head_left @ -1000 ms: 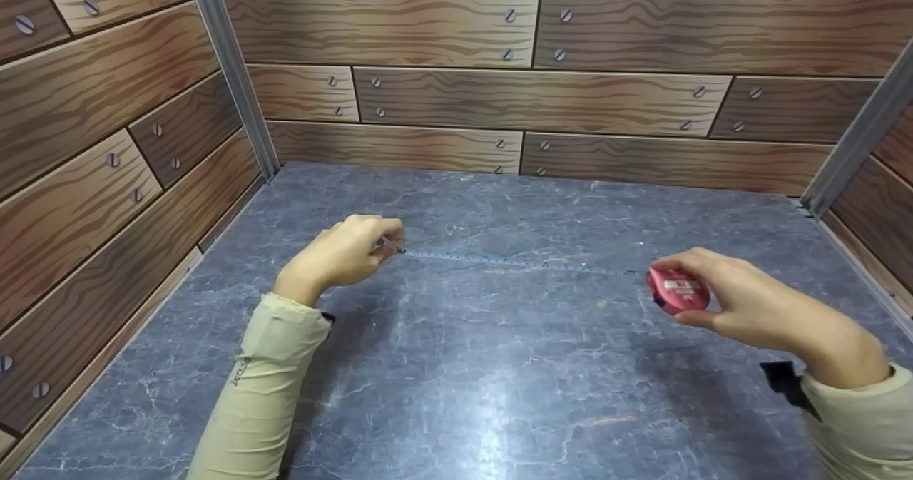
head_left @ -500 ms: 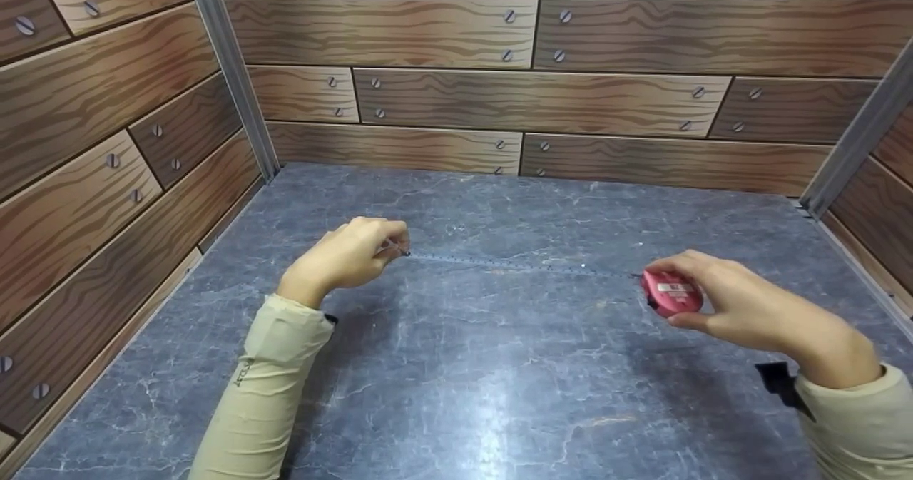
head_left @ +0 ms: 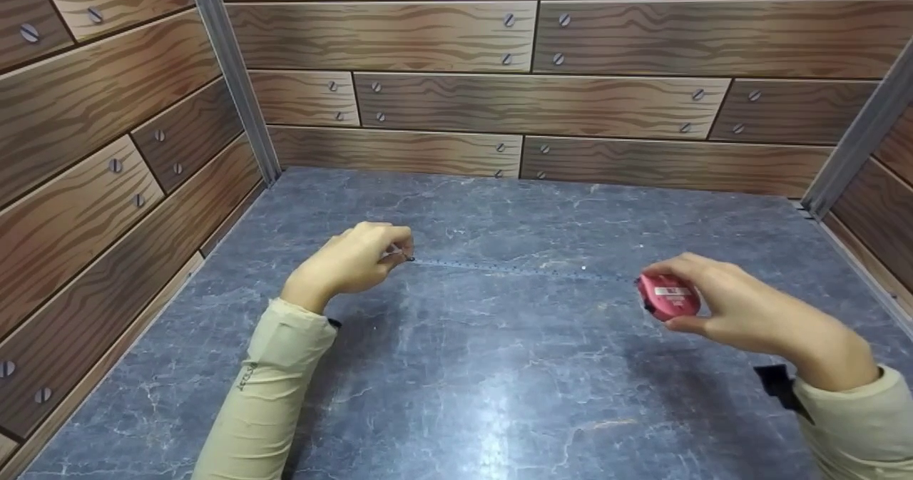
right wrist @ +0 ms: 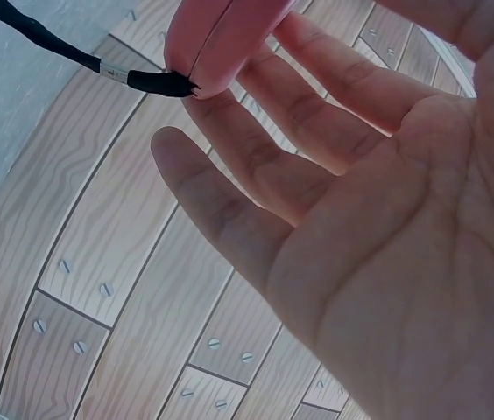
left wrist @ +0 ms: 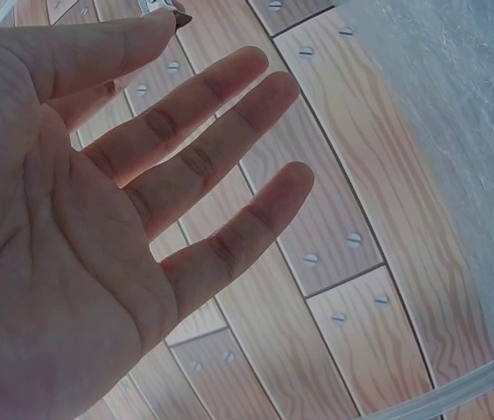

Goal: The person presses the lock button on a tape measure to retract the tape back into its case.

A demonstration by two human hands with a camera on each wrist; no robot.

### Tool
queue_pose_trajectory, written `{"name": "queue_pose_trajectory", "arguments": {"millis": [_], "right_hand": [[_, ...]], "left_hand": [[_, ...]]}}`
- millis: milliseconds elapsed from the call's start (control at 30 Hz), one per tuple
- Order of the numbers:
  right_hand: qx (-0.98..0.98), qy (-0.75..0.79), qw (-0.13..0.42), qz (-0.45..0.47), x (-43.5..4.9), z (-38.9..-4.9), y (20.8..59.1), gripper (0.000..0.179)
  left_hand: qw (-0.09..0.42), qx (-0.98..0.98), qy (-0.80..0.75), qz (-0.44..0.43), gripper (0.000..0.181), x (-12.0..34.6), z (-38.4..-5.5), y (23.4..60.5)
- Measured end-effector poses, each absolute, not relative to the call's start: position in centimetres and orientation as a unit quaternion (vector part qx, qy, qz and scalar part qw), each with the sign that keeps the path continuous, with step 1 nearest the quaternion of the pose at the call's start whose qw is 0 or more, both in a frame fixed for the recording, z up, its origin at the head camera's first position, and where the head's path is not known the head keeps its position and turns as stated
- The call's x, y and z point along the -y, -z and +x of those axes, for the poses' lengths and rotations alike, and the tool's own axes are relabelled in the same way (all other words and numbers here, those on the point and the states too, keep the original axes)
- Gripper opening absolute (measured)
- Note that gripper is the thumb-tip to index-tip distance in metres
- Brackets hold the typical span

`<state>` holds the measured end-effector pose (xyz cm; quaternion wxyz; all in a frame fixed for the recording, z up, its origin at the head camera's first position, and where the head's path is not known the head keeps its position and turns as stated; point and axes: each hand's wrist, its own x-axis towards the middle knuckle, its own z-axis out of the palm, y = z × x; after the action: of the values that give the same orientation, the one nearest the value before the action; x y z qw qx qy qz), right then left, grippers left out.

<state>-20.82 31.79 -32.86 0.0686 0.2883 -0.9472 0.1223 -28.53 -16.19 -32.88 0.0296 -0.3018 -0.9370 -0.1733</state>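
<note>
You now have slightly less blue tape (head_left: 521, 272) showing than a second ago; your left hand (head_left: 347, 266) pinches its end, while your right hand (head_left: 763, 312) grips the red case (head_left: 669, 297) toward three o'clock.

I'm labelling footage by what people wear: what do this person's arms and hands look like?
The left hand and right hand are gloveless. The left sleeve and right sleeve are long, pale khaki; the left bears dark lettering, too small to read. Black pieces show at both cuffs.
</note>
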Motion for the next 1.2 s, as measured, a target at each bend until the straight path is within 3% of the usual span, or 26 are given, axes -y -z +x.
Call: {"name": "queue_pose_trajectory", "arguments": {"millis": [1200], "right_hand": [[0.946, -0.116, 0.068, 0.295, -31.2, -20.8, 33.0, 0.061]], "left_hand": [[0.027, 0.932, 0.16, -0.324, 0.011, 14.8, -28.0, 33.0]]}}
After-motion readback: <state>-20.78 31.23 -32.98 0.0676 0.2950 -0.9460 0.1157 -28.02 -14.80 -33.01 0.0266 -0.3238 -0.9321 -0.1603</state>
